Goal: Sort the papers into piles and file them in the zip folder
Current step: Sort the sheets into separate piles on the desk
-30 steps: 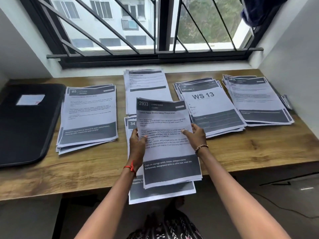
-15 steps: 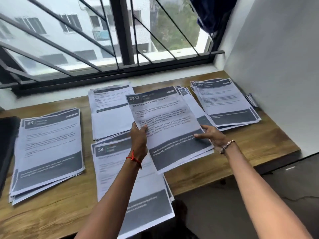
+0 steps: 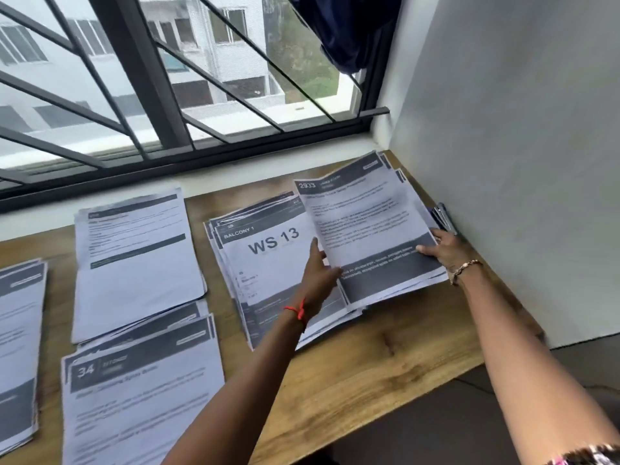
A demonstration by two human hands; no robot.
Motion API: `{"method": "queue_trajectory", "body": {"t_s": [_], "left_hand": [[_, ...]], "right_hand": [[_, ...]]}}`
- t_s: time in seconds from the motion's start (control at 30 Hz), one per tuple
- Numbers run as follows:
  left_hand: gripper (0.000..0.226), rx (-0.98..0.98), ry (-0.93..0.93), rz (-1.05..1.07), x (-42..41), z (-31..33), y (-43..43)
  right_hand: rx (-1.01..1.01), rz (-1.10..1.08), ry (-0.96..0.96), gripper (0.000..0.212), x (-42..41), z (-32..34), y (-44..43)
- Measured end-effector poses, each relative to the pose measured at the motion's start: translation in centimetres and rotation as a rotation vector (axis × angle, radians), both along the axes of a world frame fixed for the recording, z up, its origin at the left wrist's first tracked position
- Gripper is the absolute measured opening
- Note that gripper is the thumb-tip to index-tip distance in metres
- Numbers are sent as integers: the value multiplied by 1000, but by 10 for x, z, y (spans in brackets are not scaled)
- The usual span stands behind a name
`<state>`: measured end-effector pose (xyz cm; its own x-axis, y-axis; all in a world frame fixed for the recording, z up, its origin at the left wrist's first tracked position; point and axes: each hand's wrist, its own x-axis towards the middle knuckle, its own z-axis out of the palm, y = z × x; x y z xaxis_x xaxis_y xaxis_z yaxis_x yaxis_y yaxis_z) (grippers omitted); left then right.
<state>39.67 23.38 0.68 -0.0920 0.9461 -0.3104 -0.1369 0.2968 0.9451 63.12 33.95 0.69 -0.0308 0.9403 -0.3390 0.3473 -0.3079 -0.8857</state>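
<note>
The printed sheet headed 2933 (image 3: 365, 223) is over the rightmost pile, by the wall, with its far end slightly raised. My left hand (image 3: 318, 270) grips its left edge and my right hand (image 3: 443, 248) pinches its right edge, thumb on top. To its left lies the pile topped by the "WS 13" sheet (image 3: 268, 260). A pile topped by sheet 34 (image 3: 141, 397) lies near the front edge, another pile (image 3: 134, 256) sits behind it, and one more pile (image 3: 16, 347) is at the far left. The zip folder is out of view.
The wooden table (image 3: 369, 364) ends at a white wall (image 3: 503, 162) on the right and a barred window (image 3: 167, 95) behind. Some dark pens (image 3: 444, 216) lie against the wall beside the right pile. A dark cloth (image 3: 345, 28) hangs at the window's top right.
Both hands carried sheet 2933 from the front-middle pile rightward, past the WS 13 pile, to the rightmost pile. The view swung right, so the black folder left the frame.
</note>
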Motion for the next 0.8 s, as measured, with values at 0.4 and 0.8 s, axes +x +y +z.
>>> {"method": "queue_trajectory", "body": {"t_s": [0.4,0.8], "left_hand": [[67,73,176,-174,37,-10,45],[44,203,522,131,-50,-9,-11]], "right_hand": [[130,-105,-543,52,7,-12,51],[646,56,-406,15,-151,3,7]]}}
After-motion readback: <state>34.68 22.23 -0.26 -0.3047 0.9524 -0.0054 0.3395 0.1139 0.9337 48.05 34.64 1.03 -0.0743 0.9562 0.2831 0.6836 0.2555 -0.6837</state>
